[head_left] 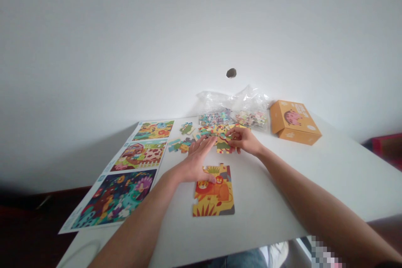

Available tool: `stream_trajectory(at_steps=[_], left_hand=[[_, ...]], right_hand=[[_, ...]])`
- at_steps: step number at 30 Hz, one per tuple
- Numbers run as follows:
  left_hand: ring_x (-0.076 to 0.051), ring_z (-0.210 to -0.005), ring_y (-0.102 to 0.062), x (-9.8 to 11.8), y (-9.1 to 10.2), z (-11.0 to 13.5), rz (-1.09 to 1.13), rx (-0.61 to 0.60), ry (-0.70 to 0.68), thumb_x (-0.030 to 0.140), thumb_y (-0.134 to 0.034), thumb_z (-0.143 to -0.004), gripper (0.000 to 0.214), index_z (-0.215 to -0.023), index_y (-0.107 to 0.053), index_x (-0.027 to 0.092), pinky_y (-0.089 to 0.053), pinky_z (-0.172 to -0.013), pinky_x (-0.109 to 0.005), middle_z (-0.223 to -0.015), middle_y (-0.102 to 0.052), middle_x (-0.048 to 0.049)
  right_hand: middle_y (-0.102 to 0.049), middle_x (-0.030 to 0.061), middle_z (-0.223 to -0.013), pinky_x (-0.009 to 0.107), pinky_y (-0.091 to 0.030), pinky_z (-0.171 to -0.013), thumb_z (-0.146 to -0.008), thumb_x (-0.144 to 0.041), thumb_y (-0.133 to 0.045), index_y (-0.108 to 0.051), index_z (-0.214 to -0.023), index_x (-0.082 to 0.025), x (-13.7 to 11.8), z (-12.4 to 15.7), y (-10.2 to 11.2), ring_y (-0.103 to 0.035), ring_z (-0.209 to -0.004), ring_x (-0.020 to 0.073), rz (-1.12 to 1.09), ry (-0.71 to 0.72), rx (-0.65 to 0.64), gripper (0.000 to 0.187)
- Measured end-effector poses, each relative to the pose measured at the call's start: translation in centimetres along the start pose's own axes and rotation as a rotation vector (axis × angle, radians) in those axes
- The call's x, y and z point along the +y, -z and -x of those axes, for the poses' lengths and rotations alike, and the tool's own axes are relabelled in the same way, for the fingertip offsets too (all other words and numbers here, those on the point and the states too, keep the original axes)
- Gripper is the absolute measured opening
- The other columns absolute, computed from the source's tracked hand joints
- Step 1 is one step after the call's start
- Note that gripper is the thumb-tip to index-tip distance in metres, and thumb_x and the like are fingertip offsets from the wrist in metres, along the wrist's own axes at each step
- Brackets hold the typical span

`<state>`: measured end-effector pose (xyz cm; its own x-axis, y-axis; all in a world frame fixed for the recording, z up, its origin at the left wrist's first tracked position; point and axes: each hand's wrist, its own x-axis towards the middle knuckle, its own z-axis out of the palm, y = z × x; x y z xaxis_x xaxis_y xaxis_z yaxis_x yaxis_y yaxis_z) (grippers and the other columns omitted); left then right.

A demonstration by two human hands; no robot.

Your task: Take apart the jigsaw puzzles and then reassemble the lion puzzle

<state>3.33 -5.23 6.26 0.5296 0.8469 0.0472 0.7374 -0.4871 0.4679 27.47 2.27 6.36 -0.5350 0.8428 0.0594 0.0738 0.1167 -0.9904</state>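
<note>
My left hand is stretched out flat, its thumb resting on the joined lion puzzle section and its fingertips close to loose puzzle pieces. The lion section shows two orange lions on yellow and lies in front of me on the table. Farther off, my right hand has its fingers curled onto a green and yellow puzzle piece at the near edge of the pile. More loose pieces lie just left of the hands, partly hidden by my left fingers.
A printed sheet with three pictures lies along the left of the white table. Clear plastic bags of puzzle pieces rest against the wall. An orange box with a pig on it stands at the back right.
</note>
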Motion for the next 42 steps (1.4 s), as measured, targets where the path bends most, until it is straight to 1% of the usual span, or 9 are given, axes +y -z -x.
stream_trajectory(at_steps=[3,6,9,13,17,20,29,39,42], left_hand=[[-0.040,-0.149,-0.004,-0.2,0.1,0.2,0.005,-0.012,-0.050,0.069,-0.077,-0.058,0.131,-0.157,-0.003,0.026,-0.012,-0.119,-0.060,-0.163,-0.012,-0.0134],[-0.036,-0.148,-0.014,-0.6,-0.1,0.2,0.000,0.085,-0.118,0.062,-0.078,-0.064,0.118,-0.156,-0.013,0.026,-0.017,-0.120,-0.055,-0.160,-0.023,-0.0123],[-0.033,-0.145,-0.025,-0.9,-0.2,0.1,-0.015,0.173,-0.152,0.052,-0.077,-0.071,0.099,-0.153,-0.026,0.027,-0.022,-0.119,-0.052,-0.155,-0.034,-0.0104],[-0.034,-0.144,-0.025,-1.0,-0.1,0.1,-0.058,0.161,-0.173,0.053,-0.079,-0.068,0.099,-0.151,-0.031,0.028,-0.021,-0.119,-0.053,-0.154,-0.037,-0.0094],[-0.035,-0.144,-0.022,-1.0,0.0,0.2,-0.074,0.142,-0.158,0.055,-0.078,-0.068,0.100,-0.151,-0.030,0.028,-0.020,-0.118,-0.054,-0.154,-0.036,-0.0095],[-0.035,-0.144,-0.022,-0.9,-0.1,0.1,-0.072,0.145,-0.154,0.056,-0.077,-0.068,0.099,-0.151,-0.030,0.028,-0.021,-0.118,-0.053,-0.154,-0.037,-0.0093],[-0.036,-0.143,-0.023,-1.0,-0.1,0.1,-0.100,0.139,-0.136,0.058,-0.077,-0.067,0.093,-0.146,-0.040,0.023,-0.022,-0.118,-0.055,-0.152,-0.038,-0.0114],[-0.035,-0.143,-0.025,-0.9,-0.2,0.1,-0.083,0.150,-0.134,0.057,-0.078,-0.066,0.092,-0.143,-0.041,0.021,-0.023,-0.118,-0.054,-0.150,-0.040,-0.0123],[-0.034,-0.142,-0.028,-0.8,0.0,0.0,-0.069,0.168,-0.156,0.052,-0.079,-0.067,0.086,-0.141,-0.044,0.023,-0.024,-0.117,-0.053,-0.150,-0.042,-0.0112]], right_hand=[[-0.061,-0.0043,-0.056,0.020,-0.041,-0.039,-0.071,-0.028,-0.069,-0.058,-0.099,-0.017,0.6,-0.1,-0.5,-0.055,-0.044,0.0116,0.053,-0.017,-0.084,0.033],[-0.053,-0.0078,-0.053,0.019,-0.034,-0.043,-0.073,-0.022,-0.066,-0.062,-0.100,-0.016,1.0,0.0,-0.9,-0.045,-0.044,0.0073,0.229,0.049,-0.132,0.028],[-0.051,-0.0074,-0.056,0.020,-0.033,-0.051,-0.074,-0.016,-0.064,-0.066,-0.103,-0.015,0.9,0.2,-1.1,-0.043,-0.051,0.0072,0.417,0.151,-0.122,0.029],[-0.056,-0.0044,-0.066,0.021,-0.034,-0.057,-0.074,-0.015,-0.065,-0.070,-0.108,-0.018,0.7,0.4,-1.0,-0.042,-0.057,0.0077,0.578,0.238,-0.084,0.035],[-0.049,-0.0056,-0.059,0.022,-0.031,-0.055,-0.077,-0.022,-0.065,-0.072,-0.102,-0.014,0.8,0.3,-0.9,-0.040,-0.054,0.0082,0.478,0.196,-0.051,0.027],[-0.047,-0.0062,-0.055,0.022,-0.030,-0.052,-0.078,-0.027,-0.066,-0.071,-0.099,-0.013,0.9,0.2,-1.1,-0.039,-0.053,0.0086,0.390,0.143,-0.076,0.026],[-0.066,0.0007,-0.078,0.022,-0.036,-0.058,-0.079,-0.025,-0.066,-0.071,-0.098,-0.016,0.9,0.4,-1.5,-0.046,-0.061,0.0097,0.516,0.234,-0.132,0.022],[-0.067,0.0012,-0.082,0.021,-0.038,-0.063,-0.079,-0.021,-0.066,-0.070,-0.100,-0.017,0.8,0.6,-1.3,-0.052,-0.067,0.0108,0.582,0.271,-0.130,0.022],[-0.068,0.0018,-0.085,0.022,-0.039,-0.064,-0.079,-0.021,-0.066,-0.070,-0.100,-0.018,0.6,0.6,-1.3,-0.053,-0.067,0.0109,0.586,0.281,-0.135,0.022]])
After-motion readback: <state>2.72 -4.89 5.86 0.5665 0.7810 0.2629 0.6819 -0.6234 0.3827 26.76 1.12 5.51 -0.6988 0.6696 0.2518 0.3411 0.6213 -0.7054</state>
